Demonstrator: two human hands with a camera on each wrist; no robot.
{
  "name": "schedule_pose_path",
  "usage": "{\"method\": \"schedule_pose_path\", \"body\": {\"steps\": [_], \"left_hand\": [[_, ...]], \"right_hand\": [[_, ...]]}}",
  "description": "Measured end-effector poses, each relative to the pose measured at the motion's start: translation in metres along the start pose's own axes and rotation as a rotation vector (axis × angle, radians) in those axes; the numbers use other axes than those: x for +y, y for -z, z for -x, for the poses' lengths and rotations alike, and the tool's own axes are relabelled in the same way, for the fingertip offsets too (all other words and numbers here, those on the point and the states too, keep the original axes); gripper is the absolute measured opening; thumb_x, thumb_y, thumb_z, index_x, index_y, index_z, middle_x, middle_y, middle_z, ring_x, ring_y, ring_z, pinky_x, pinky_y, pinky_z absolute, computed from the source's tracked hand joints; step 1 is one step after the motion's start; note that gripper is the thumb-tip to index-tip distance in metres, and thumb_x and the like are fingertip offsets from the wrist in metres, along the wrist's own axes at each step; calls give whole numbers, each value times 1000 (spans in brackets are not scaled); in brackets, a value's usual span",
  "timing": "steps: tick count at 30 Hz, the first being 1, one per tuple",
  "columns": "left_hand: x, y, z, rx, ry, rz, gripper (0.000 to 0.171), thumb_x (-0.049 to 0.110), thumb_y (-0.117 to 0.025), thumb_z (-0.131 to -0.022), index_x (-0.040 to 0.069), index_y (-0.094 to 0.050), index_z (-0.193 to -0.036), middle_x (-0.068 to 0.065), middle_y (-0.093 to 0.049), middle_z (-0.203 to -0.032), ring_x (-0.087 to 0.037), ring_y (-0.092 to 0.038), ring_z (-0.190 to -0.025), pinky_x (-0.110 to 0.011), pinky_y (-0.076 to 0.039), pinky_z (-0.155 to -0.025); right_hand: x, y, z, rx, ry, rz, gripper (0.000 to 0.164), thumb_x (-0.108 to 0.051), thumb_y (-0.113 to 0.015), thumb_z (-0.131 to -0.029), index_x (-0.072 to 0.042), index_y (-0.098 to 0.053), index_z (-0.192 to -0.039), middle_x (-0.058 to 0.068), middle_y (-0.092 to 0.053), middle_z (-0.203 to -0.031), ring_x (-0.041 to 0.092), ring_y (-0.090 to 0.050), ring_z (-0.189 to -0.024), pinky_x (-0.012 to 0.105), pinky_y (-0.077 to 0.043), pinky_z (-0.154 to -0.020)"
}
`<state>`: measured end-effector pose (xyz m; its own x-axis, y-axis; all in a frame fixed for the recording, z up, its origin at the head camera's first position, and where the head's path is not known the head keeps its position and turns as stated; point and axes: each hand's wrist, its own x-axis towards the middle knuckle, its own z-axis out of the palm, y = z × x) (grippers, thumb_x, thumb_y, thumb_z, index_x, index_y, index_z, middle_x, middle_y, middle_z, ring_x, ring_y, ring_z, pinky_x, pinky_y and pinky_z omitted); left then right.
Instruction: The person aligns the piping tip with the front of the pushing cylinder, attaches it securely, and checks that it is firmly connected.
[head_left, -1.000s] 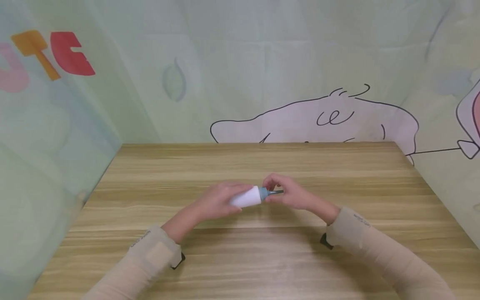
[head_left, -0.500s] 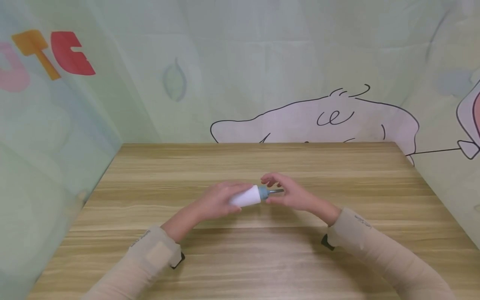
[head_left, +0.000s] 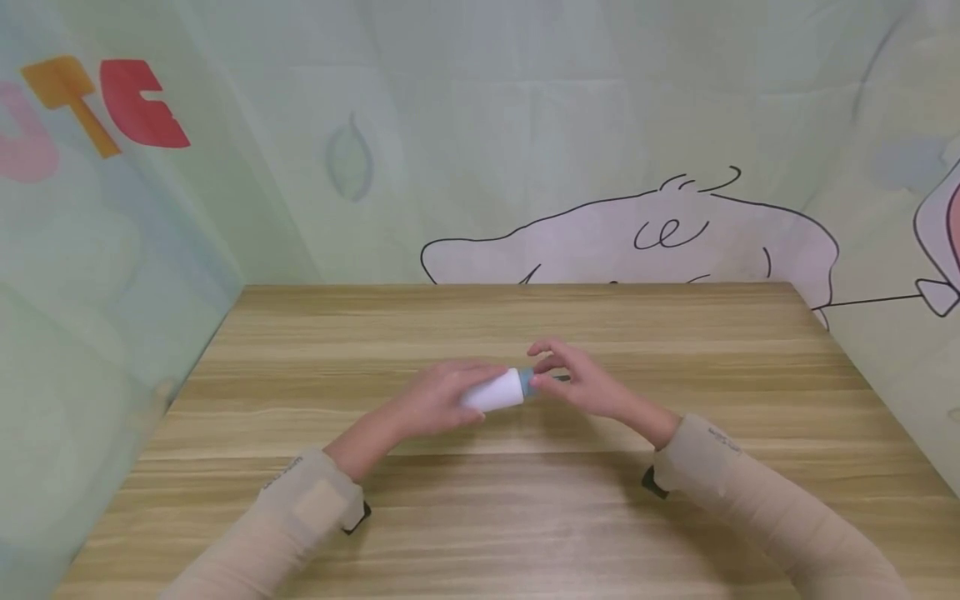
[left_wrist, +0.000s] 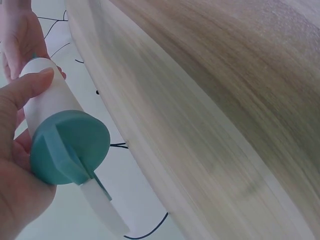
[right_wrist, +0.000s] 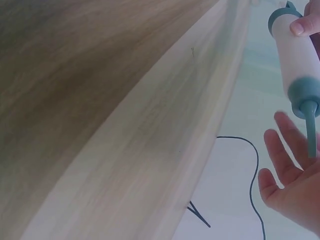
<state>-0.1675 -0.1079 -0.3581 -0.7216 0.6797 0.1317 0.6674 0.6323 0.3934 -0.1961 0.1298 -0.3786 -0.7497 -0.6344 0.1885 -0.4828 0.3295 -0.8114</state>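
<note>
Head view, cylindrical bottle (head_left: 492, 392), wood-grained tabletop (head_left: 510, 533)

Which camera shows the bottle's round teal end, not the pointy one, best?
The left wrist view, because the round teal end faces that camera. The right wrist view shows it only partly, from the side; in the head view, the left hand hides it.

Right hand (head_left: 588, 387) shifted, thumb (head_left: 553, 387) now in front of nozzle (right_wrist: 311, 131), mostly hiding it in head view
</note>
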Motion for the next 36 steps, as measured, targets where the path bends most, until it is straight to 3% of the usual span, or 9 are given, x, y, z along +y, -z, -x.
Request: {"method": "schedule_pose_path", "body": {"steps": [5,10,14,19,22,25,31,36], "left_hand": [[0,-1,-1,-8,14,7,60,15,-70,-73,13,-47,-128,-7,-53,-125,-24,-52,-111,-40,-44,-90],[0,-1,-1,-11,14,27,58,14,-70,-73,13,-48,-127,-6,-53,-125,-23,-52,-111,-39,-45,-89],[1,0,0,-13,14,26,58,14,-70,-73,14,-48,-127,-6,-53,-126,-22,-52,-111,-39,-45,-89],[1,0,1,-15,13,23,59,15,-70,-73,15,-47,-128,-6,-53,-126,-22,-51,-112,-39,-44,-90],[1,0,2,-1,-5,14,59,14,-69,-73,12,-47,-128,-7,-54,-125,-23,-53,-111,-39,-45,-89],[0,0,2,10,-14,9,58,14,-70,-73,11,-48,-127,-9,-54,-124,-24,-53,-109,-39,-46,-88],[1,1,1,3,-6,2,58,15,-70,-73,12,-48,-127,-8,-54,-125,-24,-53,-110,-40,-45,-89],[1,1,1,-5,-2,-1,58,14,-69,-73,12,-48,-127,-8,-53,-125,-24,-53,-111,-40,-45,-89]], "right_hand": [[-2,0,0,-6,30,44,31,-6,-68,-74,-6,-54,-101,6,-60,-98,21,-54,-91,47,-44,-85],[-2,-2,-1,-39,22,50,23,-4,-66,-76,-7,-56,-96,4,-59,-90,17,-51,-83,41,-45,-80],[-1,-1,-2,-70,-21,57,22,-12,-63,-81,-5,-59,-101,6,-61,-93,16,-52,-85,35,-47,-78],[0,1,-1,-106,-94,62,33,-23,-55,-87,-3,-57,-112,10,-64,-97,18,-57,-86,34,-49,-79],[1,2,0,-87,-107,73,40,-25,-57,-85,-3,-52,-119,12,-64,-98,21,-59,-90,36,-50,-80],[0,2,1,-54,-67,91,47,-21,-65,-79,-5,-49,-120,10,-63,-102,21,-58,-93,38,-48,-81],[-4,0,-1,-49,23,81,29,-10,-68,-75,-8,-56,-101,4,-61,-97,16,-53,-86,37,-45,-80],[-3,0,-1,-82,-15,83,23,-16,-62,-82,-7,-59,-103,5,-62,-95,15,-54,-86,36,-47,-80]]}}
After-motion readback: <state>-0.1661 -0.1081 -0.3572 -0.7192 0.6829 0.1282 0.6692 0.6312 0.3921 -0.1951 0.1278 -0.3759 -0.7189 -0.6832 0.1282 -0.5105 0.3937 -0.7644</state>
